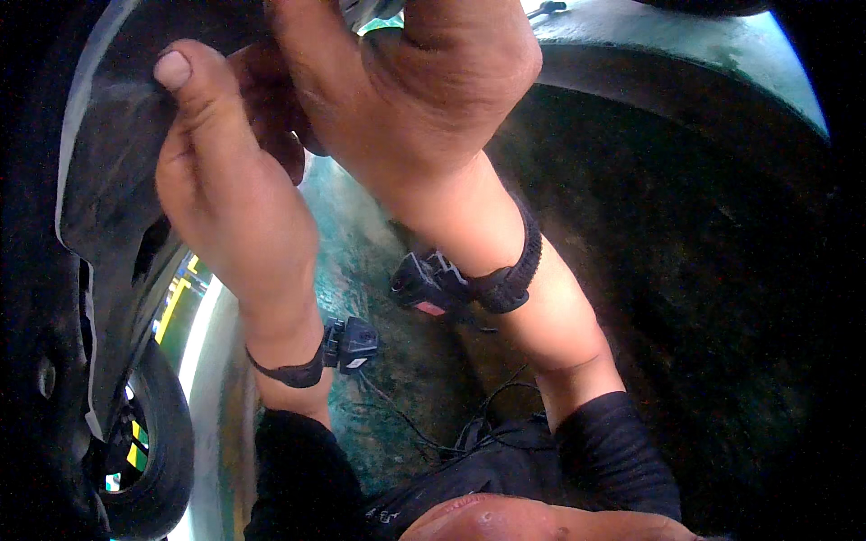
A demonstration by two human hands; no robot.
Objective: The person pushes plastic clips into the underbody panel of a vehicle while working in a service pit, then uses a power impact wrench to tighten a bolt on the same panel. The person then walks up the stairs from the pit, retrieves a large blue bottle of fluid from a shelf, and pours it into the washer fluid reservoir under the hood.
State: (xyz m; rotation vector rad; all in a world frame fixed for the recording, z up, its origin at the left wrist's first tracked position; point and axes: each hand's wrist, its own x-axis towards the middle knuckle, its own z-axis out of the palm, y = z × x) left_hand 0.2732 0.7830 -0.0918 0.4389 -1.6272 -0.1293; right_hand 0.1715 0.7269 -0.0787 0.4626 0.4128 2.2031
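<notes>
Both of my hands are raised against a dark, curved panel [108, 162] of a vehicle's underside at the upper left. My left hand [230, 189] has its thumb upright and its other fingers curled behind it, closed on something I cannot make out. My right hand [406, 108] is higher and just to the right, with its fingertips cropped at the top edge and partly behind the knuckles, also closed around something hidden. Each wrist wears a black strap with a small dark device, one on the left [356, 347] and one on the right [419, 279].
A black tyre [167, 451] stands at the lower left beside yellow structures. A worn green floor [397, 388] lies below me, with cables from the wrist devices. A dark curved edge [677, 90] spans the upper right, and a small dark tool-like item [548, 11] is at the top.
</notes>
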